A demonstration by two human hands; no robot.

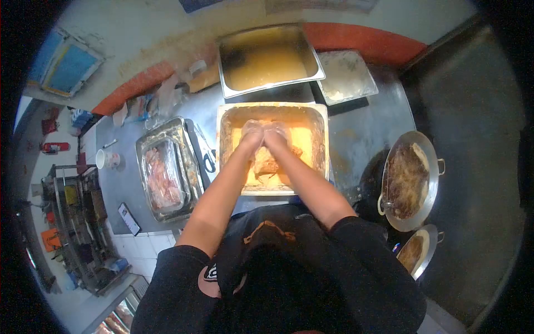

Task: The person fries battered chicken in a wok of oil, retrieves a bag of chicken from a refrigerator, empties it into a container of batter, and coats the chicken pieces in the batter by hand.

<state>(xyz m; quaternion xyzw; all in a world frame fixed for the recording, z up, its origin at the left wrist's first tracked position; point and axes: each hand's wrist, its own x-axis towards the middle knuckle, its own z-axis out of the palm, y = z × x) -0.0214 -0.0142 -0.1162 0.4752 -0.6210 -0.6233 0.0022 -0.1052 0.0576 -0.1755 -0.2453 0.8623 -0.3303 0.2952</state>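
Note:
Both my hands reach side by side into a deep metal pan (324,128) of orange-yellow powdery coating (231,167). My left hand (252,131) and my right hand (276,131) are close together near its far half, and a clear film like thin plastic gloves seems to cover them. Their fingers point down into the coating and are hard to make out. Lumpy coated pieces (266,165) lie below my wrists, nearer to me. Whether either hand grips a piece is hidden.
Behind stands a larger pan of yellowish contents (267,64), beside a pale-filled tray (347,77). To the left are a tray of raw meat (161,175), scissors (209,161), a white cup (108,160) and a phone (129,219). Two pans of bubbling oil (409,181) (413,253) stand right.

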